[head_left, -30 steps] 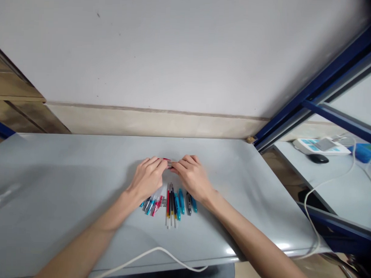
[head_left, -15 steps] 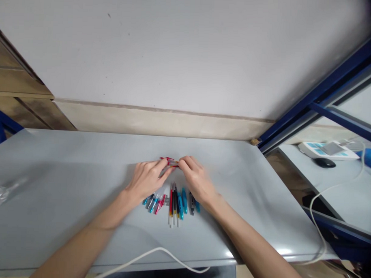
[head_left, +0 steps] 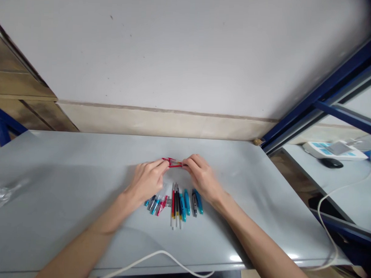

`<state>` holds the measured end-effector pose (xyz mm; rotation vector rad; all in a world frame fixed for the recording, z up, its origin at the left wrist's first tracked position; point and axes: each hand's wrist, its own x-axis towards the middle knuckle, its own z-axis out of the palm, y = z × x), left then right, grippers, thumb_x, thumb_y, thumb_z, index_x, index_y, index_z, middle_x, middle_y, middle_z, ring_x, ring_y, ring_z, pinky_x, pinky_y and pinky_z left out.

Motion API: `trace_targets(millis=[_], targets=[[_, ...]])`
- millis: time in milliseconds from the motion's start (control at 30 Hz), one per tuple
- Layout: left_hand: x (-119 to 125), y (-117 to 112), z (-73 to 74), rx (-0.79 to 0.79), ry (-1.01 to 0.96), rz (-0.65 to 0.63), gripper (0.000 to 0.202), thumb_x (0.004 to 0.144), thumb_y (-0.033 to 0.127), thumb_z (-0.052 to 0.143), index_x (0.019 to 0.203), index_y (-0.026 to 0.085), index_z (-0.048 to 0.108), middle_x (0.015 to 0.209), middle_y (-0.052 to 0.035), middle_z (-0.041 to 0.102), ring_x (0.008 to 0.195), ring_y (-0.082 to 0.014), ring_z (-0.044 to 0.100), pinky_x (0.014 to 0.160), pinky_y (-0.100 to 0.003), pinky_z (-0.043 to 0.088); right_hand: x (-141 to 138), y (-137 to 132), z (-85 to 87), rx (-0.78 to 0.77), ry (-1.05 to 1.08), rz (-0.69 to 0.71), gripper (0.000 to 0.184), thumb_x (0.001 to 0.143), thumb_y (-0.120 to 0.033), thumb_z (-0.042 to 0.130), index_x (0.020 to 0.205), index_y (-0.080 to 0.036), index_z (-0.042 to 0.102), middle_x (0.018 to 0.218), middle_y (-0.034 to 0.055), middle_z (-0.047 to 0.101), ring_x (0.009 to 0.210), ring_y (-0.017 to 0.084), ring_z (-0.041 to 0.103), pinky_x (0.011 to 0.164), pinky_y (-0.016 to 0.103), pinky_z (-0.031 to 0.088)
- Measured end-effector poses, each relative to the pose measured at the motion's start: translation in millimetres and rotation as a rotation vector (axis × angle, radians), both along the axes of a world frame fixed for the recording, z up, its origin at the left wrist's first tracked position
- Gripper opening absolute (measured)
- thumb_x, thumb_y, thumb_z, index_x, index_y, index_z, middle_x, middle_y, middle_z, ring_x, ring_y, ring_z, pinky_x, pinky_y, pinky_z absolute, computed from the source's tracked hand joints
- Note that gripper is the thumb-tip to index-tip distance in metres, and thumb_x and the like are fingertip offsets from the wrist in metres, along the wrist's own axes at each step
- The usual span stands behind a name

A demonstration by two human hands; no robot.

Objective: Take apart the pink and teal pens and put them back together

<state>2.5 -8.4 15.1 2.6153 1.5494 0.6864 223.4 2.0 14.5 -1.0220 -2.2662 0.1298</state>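
Slim red pen parts (head_left: pixel 175 163) span the gap between my two hands, above the laid-out rows. My left hand (head_left: pixel 149 177) pinches their left end, fingers closed. At the right end, my right hand (head_left: pixel 202 176) is closed on them too; its fingertips hide the exact pieces. Below my left hand lie clear pen barrels with blue, dark and red tips (head_left: pixel 155 205). In the middle is a row of ink refills (head_left: pixel 176 205), red and black with pale ends. Beside them are teal pen barrels (head_left: pixel 183 206) and a grey pen barrel (head_left: pixel 194 203), nearest my right hand.
The pens lie on a grey table (head_left: pixel 80 184) against a wall. Crumpled clear plastic (head_left: pixel 1 197) is at the left. A white cable (head_left: pixel 160 251) crosses the front edge. Past a blue frame (head_left: pixel 315 91) at right are a black mouse (head_left: pixel 331 163) and a white keypad device (head_left: pixel 314 149).
My hands have drawn slightly apart, showing more of the red pen parts between them. The right hand's shift uncovers more of the grey and teal barrels. The view has moved a little.
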Motion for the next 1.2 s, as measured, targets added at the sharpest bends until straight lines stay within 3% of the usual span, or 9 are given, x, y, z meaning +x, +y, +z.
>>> trace_targets(millis=[133,233,367,500,600,700,767,1000,1200], targets=[[-7.2,4.1,3.2,-0.110,-0.126,0.050,0.023,0.094,0.012,0.045,0.078,0.021,0.060,0.076,-0.0007,0.067,0.066,-0.0165,0.058,0.059,-0.028,0.028,5.7,2.8,7.0,-0.008,0.111,-0.059,0.022,0.106,-0.015,0.038,0.098,-0.019,0.058,0.092,0.0074,0.057,0.084,0.020,0.053,0.077,0.033,0.045],[-12.8,8.3,5.7,-0.265,-0.354,0.026,0.030,0.099,0.024,0.044,0.072,0.019,0.054,0.066,0.0004,0.060,0.061,-0.0139,0.052,0.061,-0.026,0.032,5.2,1.1,9.6,-0.048,0.215,-0.104,0.017,0.105,-0.017,0.041,0.097,-0.020,0.055,0.090,0.0055,0.056,0.081,0.018,0.052,0.075,0.031,0.043],[-19.7,13.4,9.9,-0.756,-0.689,-0.207,0.039,0.103,0.044,0.044,0.074,0.018,0.047,0.069,-0.0017,0.067,0.044,-0.0079,0.049,0.049,-0.023,0.030,0.1,-8.2,8.3,-0.075,0.336,-0.137,0.016,0.105,-0.021,0.043,0.095,-0.020,0.056,0.081,0.0014,0.055,0.068,0.014,0.047,0.064,0.027,0.039],[-21.4,15.3,10.8,-1.093,-0.731,-0.379,0.040,0.100,0.051,0.049,0.078,0.019,0.042,0.081,-0.0098,0.076,0.040,-0.0077,0.056,0.041,-0.021,0.019,-4.1,-17.7,3.1,-0.096,0.310,-0.043,0.023,0.106,-0.028,0.047,0.092,-0.020,0.062,0.064,-0.0033,0.051,0.052,0.011,0.039,0.055,0.026,0.035],[-20.5,15.0,7.0,-1.142,-0.698,-0.392,0.041,0.100,0.055,0.048,0.081,0.018,0.043,0.081,-0.0099,0.076,0.040,-0.0083,0.059,0.039,-0.020,0.020,-6.7,-21.1,1.7,-0.108,0.195,0.179,0.029,0.106,-0.029,0.048,0.085,-0.020,0.066,0.063,-0.0024,0.056,0.052,0.011,0.044,0.055,0.026,0.038],[-20.6,14.4,2.4,-1.140,-0.675,-0.362,0.041,0.101,0.055,0.047,0.083,0.019,0.046,0.062,-0.0012,0.067,0.038,-0.0096,0.058,0.038,-0.019,0.025,-11.0,-22.0,2.4,-0.205,0.058,0.418,0.027,0.106,-0.028,0.048,0.093,-0.019,0.070,0.080,0.0021,0.069,0.067,0.013,0.060,0.065,0.026,0.047],[-21.2,14.4,0.8,-1.133,-0.644,-0.344,0.040,0.102,0.055,0.045,0.083,0.019,0.048,0.050,0.0034,0.058,0.037,-0.0108,0.057,0.039,-0.019,0.029,-14.1,-22.2,2.1,-0.244,-0.001,0.491,0.023,0.105,-0.025,0.051,0.098,-0.018,0.072,0.093,0.0049,0.072,0.082,0.016,0.066,0.075,0.027,0.051],[-23.4,17.2,1.1,-1.061,-0.593,-0.313,0.041,0.102,0.055,0.041,0.081,0.020,0.044,0.048,0.0049,0.055,0.037,-0.0115,0.056,0.041,-0.020,0.033,-16.5,-22.2,-2.0,-0.278,-0.059,0.461,0.035,0.098,-0.002,0.046,0.110,-0.021,0.072,0.102,0.0056,0.072,0.092,0.017,0.067,0.082,0.029,0.053],[-24.2,17.3,0.5,-1.047,-0.576,-0.289,0.040,0.103,0.054,0.039,0.081,0.021,0.043,0.049,0.0053,0.055,0.037,-0.0098,0.053,0.042,-0.020,0.031,-19.6,-22.3,-1.6,-0.302,-0.019,0.459,0.016,0.100,-0.015,0.057,0.094,-0.020,0.072,0.091,0.0042,0.071,0.085,0.017,0.064,0.078,0.029,0.052]])
